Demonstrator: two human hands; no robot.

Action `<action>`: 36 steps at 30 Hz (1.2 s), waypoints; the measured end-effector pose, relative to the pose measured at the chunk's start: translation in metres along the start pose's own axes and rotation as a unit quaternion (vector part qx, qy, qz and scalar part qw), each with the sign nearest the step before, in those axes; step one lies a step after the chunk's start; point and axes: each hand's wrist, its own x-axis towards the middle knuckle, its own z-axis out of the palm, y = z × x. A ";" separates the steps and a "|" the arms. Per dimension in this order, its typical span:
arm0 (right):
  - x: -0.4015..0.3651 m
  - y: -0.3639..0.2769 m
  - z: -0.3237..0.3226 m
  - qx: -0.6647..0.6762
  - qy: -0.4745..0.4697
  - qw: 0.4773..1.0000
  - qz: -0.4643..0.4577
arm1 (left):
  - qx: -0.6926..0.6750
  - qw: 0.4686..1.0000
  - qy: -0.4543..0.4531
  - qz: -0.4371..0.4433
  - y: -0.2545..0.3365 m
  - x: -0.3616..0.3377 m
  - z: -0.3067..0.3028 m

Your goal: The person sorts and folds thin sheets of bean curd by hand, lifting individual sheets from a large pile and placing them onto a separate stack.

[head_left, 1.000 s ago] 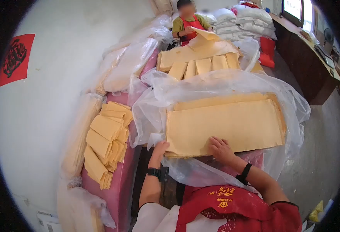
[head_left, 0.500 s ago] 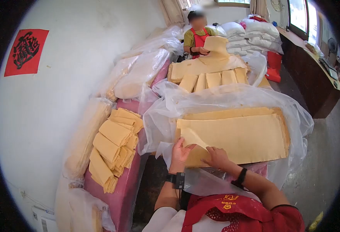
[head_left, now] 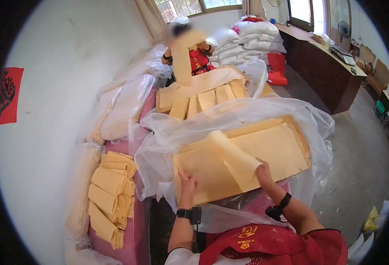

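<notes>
A stack of thin, pale yellow sheets point(head_left: 274, 148) lies on clear plastic in front of me. My right hand point(head_left: 263, 172) pinches the near edge of the top sheet, whose left part is lifted and curled over point(head_left: 234, 154). On the left end of the stack rests my left hand point(head_left: 187, 183), its index finger stretched out and nothing visible in it. Folded yellow sheets point(head_left: 108, 180) are piled on the pink surface at the left.
Across the table a co-worker in a red apron point(head_left: 199, 61) holds up a long sheet point(head_left: 182, 66) over another stack. White sacks point(head_left: 260, 37) are piled behind. A dark counter point(head_left: 318, 70) runs along the right.
My right hand has moved right with the sheet's edge, peeling its left part up. My left hand has let go of the sheet. The view has shifted, and the co-worker has raised a sheet.
</notes>
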 end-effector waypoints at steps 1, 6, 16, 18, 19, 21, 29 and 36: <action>-0.008 0.004 -0.010 0.128 0.071 0.986 0.081 | 0.037 0.998 0.040 0.034 0.008 0.000 0.004; -0.034 0.035 -0.047 0.274 0.167 0.913 0.250 | 0.222 0.956 0.094 0.169 -0.068 0.062 0.003; -0.049 0.051 -0.060 0.264 0.128 0.905 0.308 | 0.390 0.910 -0.097 0.100 -0.030 -0.078 0.156; -0.057 0.061 -0.061 0.247 0.135 0.904 0.320 | 0.391 0.914 -0.070 0.089 -0.040 -0.074 0.158; -0.058 0.064 -0.063 0.230 0.142 0.905 0.330 | 0.389 0.914 -0.069 0.089 -0.046 -0.071 0.160; -0.055 0.056 -0.070 0.246 0.107 0.897 0.352 | 0.073 0.990 -0.114 -0.037 -0.051 -0.062 0.167; -0.064 -0.124 -0.052 -0.496 -0.004 0.840 -0.220 | -0.179 0.939 -0.281 -0.089 0.057 -0.062 0.192; 0.009 -0.044 -0.109 -0.515 0.033 0.856 -0.002 | -0.057 0.943 -0.326 -0.025 0.067 -0.068 0.189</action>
